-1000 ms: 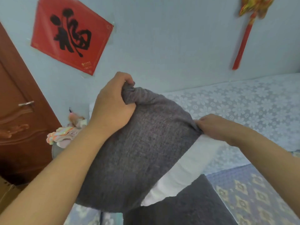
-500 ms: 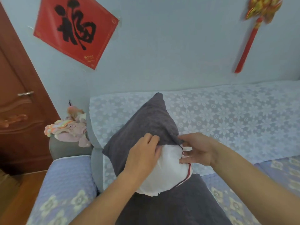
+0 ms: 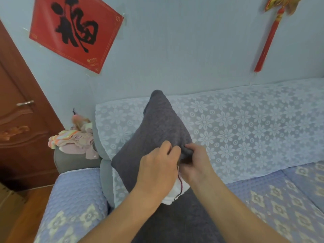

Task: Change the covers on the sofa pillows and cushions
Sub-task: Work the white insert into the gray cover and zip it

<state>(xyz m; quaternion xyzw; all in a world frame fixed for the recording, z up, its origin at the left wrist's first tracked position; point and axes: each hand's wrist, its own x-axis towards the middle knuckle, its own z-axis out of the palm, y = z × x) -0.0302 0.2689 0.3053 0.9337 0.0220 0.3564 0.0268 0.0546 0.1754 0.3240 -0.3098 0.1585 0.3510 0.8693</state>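
While the dark grey cover (image 3: 154, 135) stands with one corner pointing up against the sofa back (image 3: 245, 130), both hands meet at its open edge. Seen from the head camera, the left hand (image 3: 157, 171) has its fingers curled over the edge of the cover, gripping the cloth. The right hand (image 3: 196, 162) is just beside it, touching it, with thumb and fingers pinching the same edge from the other side. Below the two hands a white pillow (image 3: 175, 193) bulges out of the opening, a thin dark red line running down its exposed end. Pillow and cover rest on another dark grey cushion (image 3: 184, 221) that lies on the sofa seat in front of the person. The sofa back wears a pale blue lace throw with flowers. On the grey armrest (image 3: 70, 160) lies a heap of pastel clothes (image 3: 75, 139). A red paper sign (image 3: 77, 30) and a red tassel (image 3: 268, 41) hang on the wall, with a brown door (image 3: 19, 128) at the left.
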